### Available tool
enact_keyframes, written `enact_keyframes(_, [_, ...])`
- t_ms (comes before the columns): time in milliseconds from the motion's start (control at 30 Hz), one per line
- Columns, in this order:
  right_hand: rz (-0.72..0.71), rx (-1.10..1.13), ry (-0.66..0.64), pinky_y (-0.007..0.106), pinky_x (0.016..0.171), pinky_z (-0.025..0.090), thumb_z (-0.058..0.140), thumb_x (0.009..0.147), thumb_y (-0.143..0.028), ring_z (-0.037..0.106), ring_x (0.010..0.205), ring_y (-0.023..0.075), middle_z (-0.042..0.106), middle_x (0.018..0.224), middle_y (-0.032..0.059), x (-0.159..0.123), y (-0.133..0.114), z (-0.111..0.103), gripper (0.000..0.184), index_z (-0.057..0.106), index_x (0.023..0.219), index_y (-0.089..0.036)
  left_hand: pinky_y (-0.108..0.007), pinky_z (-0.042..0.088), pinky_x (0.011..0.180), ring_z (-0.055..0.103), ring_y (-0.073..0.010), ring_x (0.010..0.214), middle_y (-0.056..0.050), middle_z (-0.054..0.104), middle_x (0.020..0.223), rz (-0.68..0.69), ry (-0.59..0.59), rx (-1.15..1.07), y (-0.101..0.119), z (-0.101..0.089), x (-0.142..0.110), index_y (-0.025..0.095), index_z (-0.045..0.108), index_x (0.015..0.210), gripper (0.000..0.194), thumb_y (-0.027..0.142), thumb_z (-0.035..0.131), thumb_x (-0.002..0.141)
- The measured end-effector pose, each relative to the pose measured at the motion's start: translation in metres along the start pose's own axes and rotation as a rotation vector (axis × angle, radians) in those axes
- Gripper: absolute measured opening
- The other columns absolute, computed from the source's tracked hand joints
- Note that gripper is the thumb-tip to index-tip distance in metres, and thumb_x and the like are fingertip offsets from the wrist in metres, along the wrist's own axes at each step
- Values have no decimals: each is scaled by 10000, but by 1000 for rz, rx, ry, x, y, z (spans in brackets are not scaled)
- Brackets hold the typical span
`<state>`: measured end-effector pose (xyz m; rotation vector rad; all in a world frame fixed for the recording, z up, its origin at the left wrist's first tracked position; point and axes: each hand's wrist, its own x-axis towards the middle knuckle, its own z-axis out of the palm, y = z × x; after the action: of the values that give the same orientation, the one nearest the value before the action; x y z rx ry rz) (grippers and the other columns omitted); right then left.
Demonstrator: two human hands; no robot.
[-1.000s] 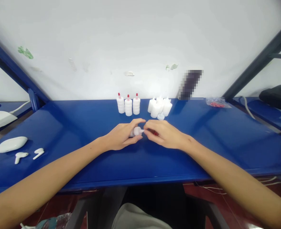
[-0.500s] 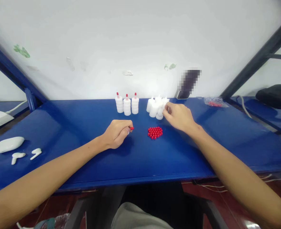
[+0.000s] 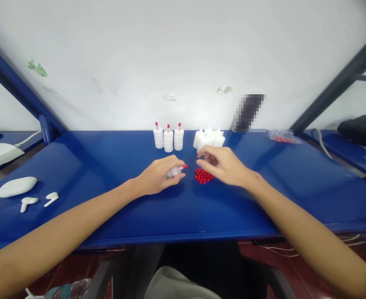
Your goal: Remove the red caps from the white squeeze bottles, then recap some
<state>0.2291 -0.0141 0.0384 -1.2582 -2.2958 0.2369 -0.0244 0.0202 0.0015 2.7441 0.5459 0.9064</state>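
Observation:
My left hand (image 3: 161, 175) is closed around a small white squeeze bottle (image 3: 173, 171). The bottle lies tilted on its side in the grip, its red tip pointing right; the palm hides most of its body. Above the red caps (image 3: 204, 176), which stand in a tight cluster on the table, hovers my right hand (image 3: 222, 165). Its thumb and forefinger are apart, with nothing visible between them. Just behind it stand several white bottles without caps (image 3: 208, 139), partly covered by the fingers. Three red-capped bottles (image 3: 168, 140) stand upright behind my left hand.
On the blue table (image 3: 123, 224) at left lie a white earbud case (image 3: 16, 187) and two earbuds (image 3: 29, 202). A plastic bag with red pieces (image 3: 284, 137) lies at the back right. A blurred dark phone-like object (image 3: 249, 112) leans against the wall.
My right hand has moved left and nearer, from the uncapped bottles to above the red caps, its fingers spreading. My left hand has loosened slightly, showing more of its bottle.

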Motion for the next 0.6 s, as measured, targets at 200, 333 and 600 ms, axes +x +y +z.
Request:
enact_keyframes(200, [-218,44,-183,261,641,361,388,1025,-396,532,717,140,612,892,30,-1,-24,12,274,572,966,-200,-205,466,692,592,-107,743,-10,645,879,14,20,-83,6,3,2,178,586,1033,178,302,626,913])
enact_keyframes(333, [-205,128,-130,261,618,334,330,1041,-358,450,617,118,512,705,-12,-1,-22,10,355,465,756,-196,-214,480,702,597,-117,758,-30,648,895,50,-7,-50,5,2,2,171,596,1043,142,218,553,916])
enact_keyframes(600, [158,-99,-208,289,580,274,399,957,-298,421,584,128,495,645,-13,-5,13,-33,274,421,702,-200,-200,440,621,576,-96,626,6,659,748,-98,-3,-74,-1,-3,2,164,628,916,153,266,516,928])
